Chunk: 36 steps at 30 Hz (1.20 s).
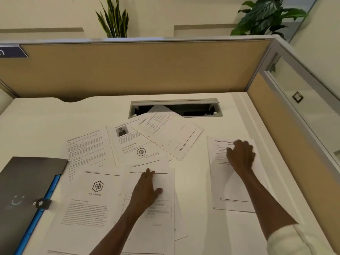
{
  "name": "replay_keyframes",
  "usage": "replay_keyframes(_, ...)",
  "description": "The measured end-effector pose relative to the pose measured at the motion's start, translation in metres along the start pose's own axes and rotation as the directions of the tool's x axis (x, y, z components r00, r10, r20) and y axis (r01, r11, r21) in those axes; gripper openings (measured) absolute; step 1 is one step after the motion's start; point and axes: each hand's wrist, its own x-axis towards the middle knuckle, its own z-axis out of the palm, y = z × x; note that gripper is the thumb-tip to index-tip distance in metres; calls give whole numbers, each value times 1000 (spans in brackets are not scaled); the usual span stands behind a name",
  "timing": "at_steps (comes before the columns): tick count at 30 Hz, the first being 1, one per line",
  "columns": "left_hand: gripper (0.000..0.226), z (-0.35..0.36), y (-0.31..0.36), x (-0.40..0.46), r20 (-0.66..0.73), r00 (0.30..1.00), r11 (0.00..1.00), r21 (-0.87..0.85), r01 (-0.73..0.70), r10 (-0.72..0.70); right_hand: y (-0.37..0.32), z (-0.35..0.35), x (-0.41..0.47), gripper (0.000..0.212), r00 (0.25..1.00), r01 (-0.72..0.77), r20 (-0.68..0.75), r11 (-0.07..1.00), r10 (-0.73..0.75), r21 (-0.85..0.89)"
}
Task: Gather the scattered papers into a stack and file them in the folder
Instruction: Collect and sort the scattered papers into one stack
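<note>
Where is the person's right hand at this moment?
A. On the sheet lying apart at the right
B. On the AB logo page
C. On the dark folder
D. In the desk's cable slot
A: the right hand lies on the separate sheet at the desk's right, away from the overlapping papers.

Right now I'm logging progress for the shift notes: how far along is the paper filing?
Barely started. Done: nothing is stacked; sheets lie fanned across the desk, one corner over the cable slot. In hand: the left hand presses flat on a form sheet, the right hand on a separate sheet off to the right. Left: gathering everything into one stack, opening the folder, which lies closed at the left edge, and filing.
</note>
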Motion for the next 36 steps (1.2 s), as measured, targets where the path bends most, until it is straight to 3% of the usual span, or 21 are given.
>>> replay_keyframes(3,76,-1,1,0,-61,998,998,-58,-2,-2,-40,17,19,34,978,180,84,974,-193,141)
replay_keyframes(7,67,-14,0,4,-164,986,992,-124,6,-27,-81,44,44,50,912,291,262,948,-316,129)
replay_keyframes(12,61,-41,-12,24,-274,948,971,-216,104,-162,-112,72,61,64,920,244,297,966,-257,79)
replay_keyframes(16,63,-56,-28,43,-308,905,943,-251,219,-292,-125,85,70,82,935,221,303,971,-186,-86)
replay_keyframes(21,74,-65,-35,65,-283,905,947,-136,291,-319,-139,85,86,79,897,222,426,954,-119,-201)
replay_keyframes(24,74,-64,-36,71,-278,913,954,-97,283,-299,-143,81,91,64,863,204,489,974,-130,-102)
replay_keyframes(28,71,-62,-35,70,-286,898,927,-271,260,-335,-141,80,79,50,860,70,483,976,-163,205)
replay_keyframes(33,57,-65,-34,59,-372,886,904,-414,110,-278,-136,57,45,41,828,-219,537,788,-162,576)
replay_keyframes(36,48,-76,-22,54,-329,882,773,-631,60,-336,-132,37,20,29,798,-336,576,663,-177,669)
